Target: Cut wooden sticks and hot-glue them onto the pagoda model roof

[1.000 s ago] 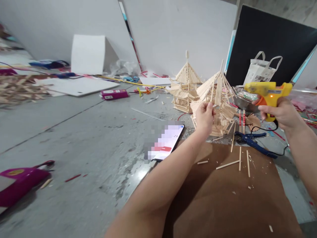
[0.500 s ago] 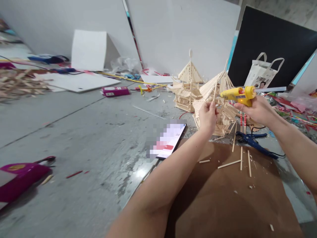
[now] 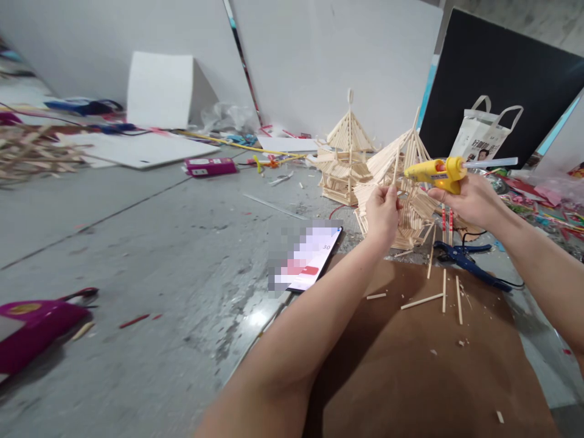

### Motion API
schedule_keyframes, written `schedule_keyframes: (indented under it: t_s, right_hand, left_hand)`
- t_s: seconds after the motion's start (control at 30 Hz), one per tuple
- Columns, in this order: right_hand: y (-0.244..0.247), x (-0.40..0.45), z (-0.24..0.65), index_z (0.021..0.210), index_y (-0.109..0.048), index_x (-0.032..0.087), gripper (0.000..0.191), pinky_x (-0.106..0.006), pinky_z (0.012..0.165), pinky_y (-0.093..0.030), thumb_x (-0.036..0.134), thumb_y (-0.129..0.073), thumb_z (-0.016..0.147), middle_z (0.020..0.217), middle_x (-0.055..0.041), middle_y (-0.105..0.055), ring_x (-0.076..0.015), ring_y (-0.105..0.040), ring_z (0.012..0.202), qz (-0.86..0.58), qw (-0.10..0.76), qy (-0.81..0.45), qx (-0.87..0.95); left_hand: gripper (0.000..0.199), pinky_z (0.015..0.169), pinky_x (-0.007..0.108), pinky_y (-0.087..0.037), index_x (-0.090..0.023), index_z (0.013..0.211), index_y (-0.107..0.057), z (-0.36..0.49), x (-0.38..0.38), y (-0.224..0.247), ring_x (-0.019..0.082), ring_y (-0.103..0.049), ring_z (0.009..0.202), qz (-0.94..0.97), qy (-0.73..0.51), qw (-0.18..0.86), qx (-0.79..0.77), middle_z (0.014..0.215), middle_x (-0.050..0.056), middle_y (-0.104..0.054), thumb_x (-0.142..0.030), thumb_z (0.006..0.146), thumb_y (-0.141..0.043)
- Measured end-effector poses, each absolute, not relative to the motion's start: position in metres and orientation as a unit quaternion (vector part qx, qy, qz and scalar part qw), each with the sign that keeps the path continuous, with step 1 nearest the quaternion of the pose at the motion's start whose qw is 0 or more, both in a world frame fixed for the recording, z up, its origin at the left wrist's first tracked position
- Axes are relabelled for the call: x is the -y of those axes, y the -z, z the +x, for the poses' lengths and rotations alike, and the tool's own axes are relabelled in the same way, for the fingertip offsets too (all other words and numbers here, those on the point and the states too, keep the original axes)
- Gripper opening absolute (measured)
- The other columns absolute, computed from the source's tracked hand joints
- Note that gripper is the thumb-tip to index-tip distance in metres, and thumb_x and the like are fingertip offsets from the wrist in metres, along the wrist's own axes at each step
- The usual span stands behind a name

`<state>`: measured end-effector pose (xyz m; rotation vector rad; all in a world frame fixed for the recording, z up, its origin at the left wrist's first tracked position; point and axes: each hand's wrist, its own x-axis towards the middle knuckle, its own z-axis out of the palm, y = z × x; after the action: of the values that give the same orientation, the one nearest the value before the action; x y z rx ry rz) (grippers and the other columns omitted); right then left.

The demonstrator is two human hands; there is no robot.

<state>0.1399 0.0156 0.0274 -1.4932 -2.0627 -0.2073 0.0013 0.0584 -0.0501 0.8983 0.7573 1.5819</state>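
Observation:
My right hand (image 3: 477, 198) is wrapped round a yellow hot glue gun (image 3: 433, 171), its nozzle pointing left and a clear glue stick (image 3: 497, 162) jutting from its back. Pinched upright in my left hand (image 3: 383, 210) is a thin wooden stick (image 3: 396, 165), close to the nozzle; I cannot tell whether they touch. Right behind both hands stands a pavilion model (image 3: 413, 219) of wooden sticks with a part-open pointed roof, partly hidden by my left hand. Behind it to the left is a second stick pavilion (image 3: 340, 176) with a fuller roof.
A phone (image 3: 314, 261) lies left of my left forearm. Blue pliers-like cutters (image 3: 474, 266) and loose sticks (image 3: 422, 302) lie at a brown sheet (image 3: 410, 377). Magenta packs (image 3: 210, 167) lie on the grey floor. A white bag (image 3: 481, 134) leans at a black board (image 3: 506, 79).
The glue gun in my right hand has shifted slightly left, and its nozzle sits a little nearer the stick. My left hand keeps its pinch almost in place.

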Motion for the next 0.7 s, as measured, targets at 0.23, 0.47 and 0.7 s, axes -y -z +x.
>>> schedule_keyframes:
  t_s: [0.23, 0.47, 0.7]
  right_hand:
    - [-0.0286, -0.0151, 0.1398, 0.079, -0.061, 0.020, 0.031, -0.032, 0.059, -0.039, 0.051, -0.058, 0.075, 0.064, -0.0014, -0.055, -0.0176, -0.053, 0.061, -0.562, 0.286, 0.068, 0.773]
    - [-0.0292, -0.0165, 0.1442, 0.077, -0.060, 0.020, 0.035, -0.032, 0.057, -0.038, 0.055, -0.055, 0.075, 0.061, -0.0006, -0.053, -0.0165, -0.051, 0.058, -0.557, 0.287, 0.073, 0.776]
    - [-0.0355, -0.0189, 0.1421, 0.074, -0.056, 0.021, 0.030, -0.032, 0.060, -0.038, 0.051, -0.056, 0.075, 0.058, 0.0002, -0.047, -0.0177, -0.052, 0.061, -0.573, 0.296, 0.057, 0.762]
  left_hand:
    - [0.019, 0.031, 0.014, -0.023, -0.017, 0.069, -0.041, 0.0004, -0.0576, 0.0496, 0.001, -0.030, 0.028, 0.382, -0.669, 0.552, -0.318, 0.043, -0.010, -0.041, -0.020, 0.087, -0.046]
    - [0.018, 0.032, 0.014, -0.024, -0.018, 0.071, -0.042, 0.0009, -0.0586, 0.0516, 0.001, -0.031, 0.029, 0.385, -0.669, 0.555, -0.311, 0.044, -0.011, -0.041, -0.024, 0.086, -0.049]
    - [0.017, 0.032, 0.014, -0.023, -0.018, 0.070, -0.042, 0.0016, -0.0611, 0.0538, 0.002, -0.030, 0.028, 0.384, -0.671, 0.556, -0.305, 0.044, -0.011, -0.041, -0.023, 0.086, -0.048]
